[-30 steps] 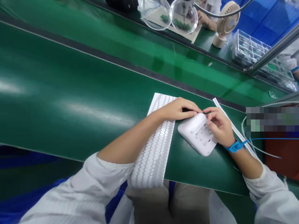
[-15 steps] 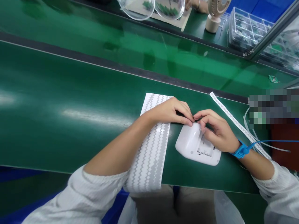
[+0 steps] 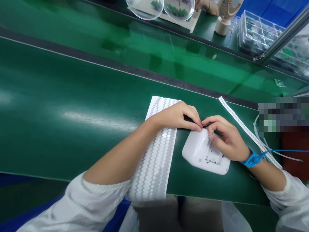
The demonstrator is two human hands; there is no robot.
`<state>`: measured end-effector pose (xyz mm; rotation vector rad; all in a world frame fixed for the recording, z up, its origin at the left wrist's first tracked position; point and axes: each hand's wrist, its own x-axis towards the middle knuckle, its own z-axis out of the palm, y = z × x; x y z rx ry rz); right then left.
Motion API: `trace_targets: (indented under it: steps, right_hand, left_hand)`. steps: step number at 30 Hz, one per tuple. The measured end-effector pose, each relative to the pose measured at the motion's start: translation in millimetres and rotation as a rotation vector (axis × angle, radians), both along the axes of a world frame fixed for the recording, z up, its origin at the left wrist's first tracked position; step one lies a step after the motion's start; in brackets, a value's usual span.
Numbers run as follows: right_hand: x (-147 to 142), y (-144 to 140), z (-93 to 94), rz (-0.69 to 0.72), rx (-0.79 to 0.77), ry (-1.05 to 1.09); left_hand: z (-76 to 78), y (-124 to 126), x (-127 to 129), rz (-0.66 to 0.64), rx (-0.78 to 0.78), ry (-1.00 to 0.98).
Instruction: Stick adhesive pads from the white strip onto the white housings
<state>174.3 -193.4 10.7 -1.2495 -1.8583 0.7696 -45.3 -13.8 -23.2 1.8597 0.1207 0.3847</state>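
Desk fan (image 3: 227, 14) (far side); clear parts trays (image 3: 257, 33).

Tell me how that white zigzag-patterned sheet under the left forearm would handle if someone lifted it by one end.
The zigzag sheet would probably flop: its near end already droops over the table edge. It looks thin and flat, so likely light. The left hand and forearm rest on it, so it probably will not slide freely.
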Motion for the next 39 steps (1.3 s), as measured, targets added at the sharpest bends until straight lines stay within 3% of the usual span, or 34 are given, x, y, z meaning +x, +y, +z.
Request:
trace_targets:
  steps: [39]
  right_hand:
    - [-2.2, 0.0, 2.1, -0.01, -0.032, -0.034]
  left_hand:
    - [0.3, 1.4, -0.2, -0.006, 0.008, 0.029]
